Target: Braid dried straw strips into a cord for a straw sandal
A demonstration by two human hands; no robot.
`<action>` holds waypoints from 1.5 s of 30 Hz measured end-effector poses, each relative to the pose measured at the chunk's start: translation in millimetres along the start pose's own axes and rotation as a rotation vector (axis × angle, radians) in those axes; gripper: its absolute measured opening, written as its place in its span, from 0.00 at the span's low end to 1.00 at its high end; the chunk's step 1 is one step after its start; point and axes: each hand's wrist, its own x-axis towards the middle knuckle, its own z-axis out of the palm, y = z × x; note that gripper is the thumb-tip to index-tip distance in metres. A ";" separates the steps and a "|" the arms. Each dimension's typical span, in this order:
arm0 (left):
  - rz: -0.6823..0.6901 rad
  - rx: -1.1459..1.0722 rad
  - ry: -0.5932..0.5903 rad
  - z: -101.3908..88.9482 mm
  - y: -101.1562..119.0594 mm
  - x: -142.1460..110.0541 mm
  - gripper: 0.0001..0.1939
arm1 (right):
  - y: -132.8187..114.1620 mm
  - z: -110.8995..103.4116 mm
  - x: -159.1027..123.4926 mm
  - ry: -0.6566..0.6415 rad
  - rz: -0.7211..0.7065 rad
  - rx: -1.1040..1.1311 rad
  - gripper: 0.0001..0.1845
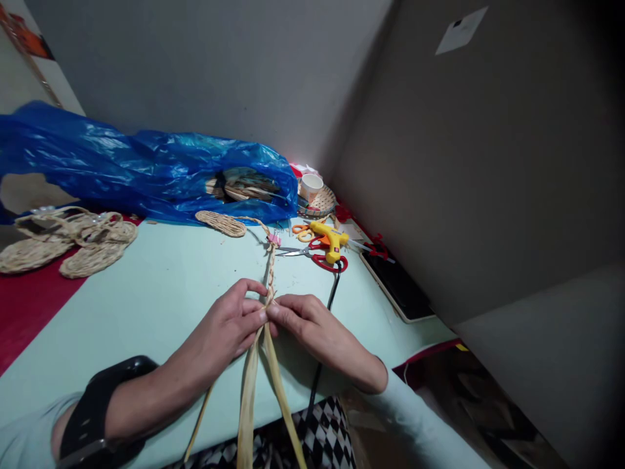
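Braid (271, 268) is running from the fingertips toward a pink clip (274, 240) at 12 o'clock; the clip is presumably anchoring it against pull. Loose strands (249, 391) are trailing toward 6, likely hanging apart to avoid tangling. Left hand (234, 319): thumb and fingers are pinching the braid's near end, forearm slanting in from 8. Right hand (303, 319): also pinching there, fingers curling, forearm from 4. Red-handled scissors (308, 251) and yellow glue gun (332, 242) are lying near 1, woven sole (222, 223) at 11.

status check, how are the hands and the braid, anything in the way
Left hand and right hand pinching near end of braid. Loose strands trailing past table edge. Red-handled scissors beyond the hands, blades pointing toward braid.
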 end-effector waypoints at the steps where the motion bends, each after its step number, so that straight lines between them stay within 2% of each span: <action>1: 0.004 0.005 -0.005 -0.2 -1.0 0.3 0.16 | 2.1 1.5 -0.6 0.010 0.008 0.019 0.22; 5: 0.020 0.055 0.012 0.6 -1.6 -0.1 0.17 | 7.9 11.0 -0.7 0.125 0.043 0.084 0.22; 8: 0.038 0.177 0.027 0.1 -1.8 -1.6 0.16 | 7.9 18.4 0.7 0.213 0.081 0.126 0.23; 13: 0.058 0.476 0.035 -6.9 2.7 -3.9 0.11 | 6.0 24.5 0.8 0.281 0.119 0.197 0.22; 15: 0.108 0.639 0.063 -11.2 8.9 -6.5 0.09 | 5.8 25.2 0.0 0.303 0.113 0.221 0.22; 18: 0.219 0.858 0.136 -15.5 18.7 -13.6 0.13 | 5.8 26.2 -0.8 0.329 0.112 0.237 0.22; 21: 0.241 0.921 0.131 -11.7 20.8 -22.1 0.16 | 5.2 26.8 -0.3 0.326 0.098 0.286 0.19; 24: 0.318 0.934 0.091 0.5 12.4 -28.7 0.12 | 3.6 24.2 -0.4 0.297 0.089 0.402 0.18; 28: 0.396 1.062 -0.017 15.8 -5.3 -35.4 0.11 | 1.9 15.4 -3.8 0.174 0.122 0.600 0.17; 31: 0.436 1.134 -0.084 16.1 -9.6 -38.9 0.14 | 4.3 10.9 -6.1 0.138 0.159 0.711 0.17; 33: 0.490 1.108 -0.063 10.0 -3.4 -37.1 0.16 | 7.4 10.6 -6.5 0.143 0.165 0.751 0.18; 35: 0.495 0.997 0.048 1.8 8.0 -29.8 0.17 | 10.7 11.7 -6.3 0.155 0.176 0.758 0.18; 37: 0.373 0.821 0.189 -4.3 18.5 -18.1 0.13 | 13.5 13.2 -6.2 0.156 0.191 0.753 0.19; 38: 0.274 0.698 0.160 -5.4 21.4 -11.8 0.12 | 14.6 13.8 -6.3 0.147 0.181 0.754 0.19; 40: 0.077 0.362 -0.036 -3.9 20.9 -0.7 0.14 | 16.0 14.1 -6.5 0.112 0.118 0.750 0.20; 42: -0.061 0.132 -0.148 0.9 14.0 6.4 0.16 | 16.1 13.1 -6.9 0.102 0.053 0.681 0.20; 45: -0.136 0.059 -0.126 6.7 2.0 10.1 0.21 | 12.9 10.4 -7.4 0.115 0.024 0.476 0.16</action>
